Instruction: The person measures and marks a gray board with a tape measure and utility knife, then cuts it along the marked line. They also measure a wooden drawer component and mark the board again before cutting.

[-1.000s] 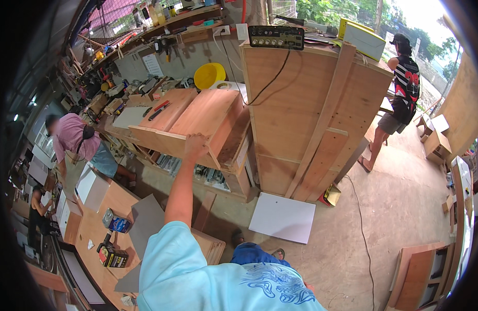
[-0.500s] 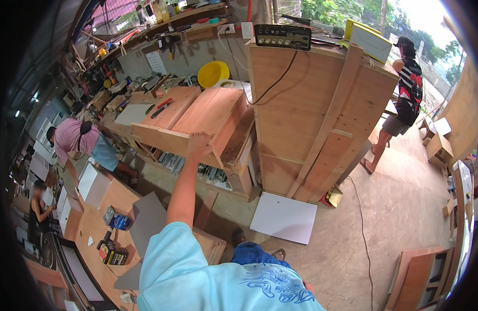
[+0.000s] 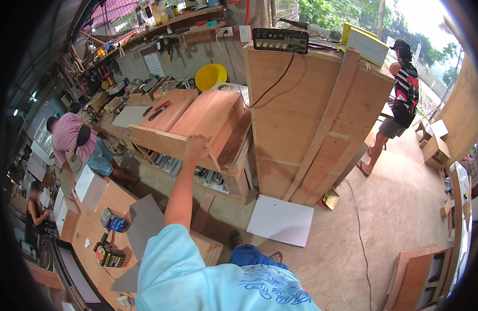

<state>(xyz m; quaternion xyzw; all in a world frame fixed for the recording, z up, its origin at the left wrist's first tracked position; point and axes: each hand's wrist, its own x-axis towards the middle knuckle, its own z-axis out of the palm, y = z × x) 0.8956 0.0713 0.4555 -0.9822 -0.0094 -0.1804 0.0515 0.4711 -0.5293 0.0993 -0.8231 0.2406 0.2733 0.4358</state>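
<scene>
Pink-shirted co-worker (image 3: pixel 75 136) straightened slightly; left hand (image 3: pixel 197 149) curled over wooden box (image 3: pixel 210 115) edge; right hand hidden, can't tell.

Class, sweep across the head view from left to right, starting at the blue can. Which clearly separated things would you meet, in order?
Blue can → slim red tool → left hand → white panel on the floor → yellow-and-white box → small wooden box.

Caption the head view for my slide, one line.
Left hand over the top edge of a wooden front panel, left of a tall plywood cabinet.
</scene>
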